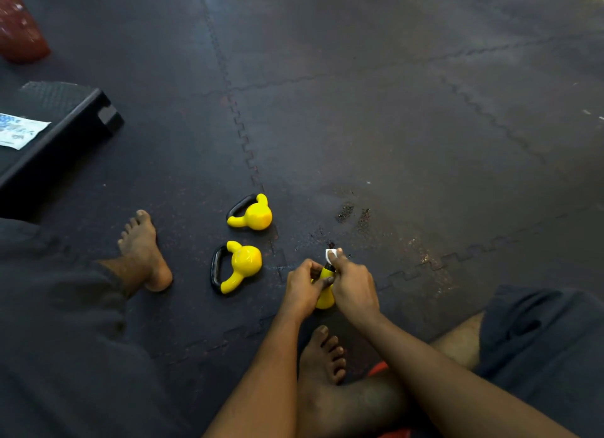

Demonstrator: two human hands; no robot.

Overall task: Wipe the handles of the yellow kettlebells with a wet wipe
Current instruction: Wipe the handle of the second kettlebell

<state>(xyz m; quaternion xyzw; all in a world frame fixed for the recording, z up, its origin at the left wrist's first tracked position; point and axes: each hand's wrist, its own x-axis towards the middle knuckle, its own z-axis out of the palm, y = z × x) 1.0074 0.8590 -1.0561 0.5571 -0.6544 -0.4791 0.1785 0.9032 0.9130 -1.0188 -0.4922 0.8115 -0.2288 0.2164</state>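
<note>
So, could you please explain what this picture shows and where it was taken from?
There is no machine: a seated person wears one camera on the head, looking down at their own hands. The left hand grips a yellow kettlebell, and the right hand pinches a white wipe against its black handle. Two more kettlebells, the far one and the near one, lie on their sides on the dark mat, left of the hands. Further left a packet lies on a black step.
</note>
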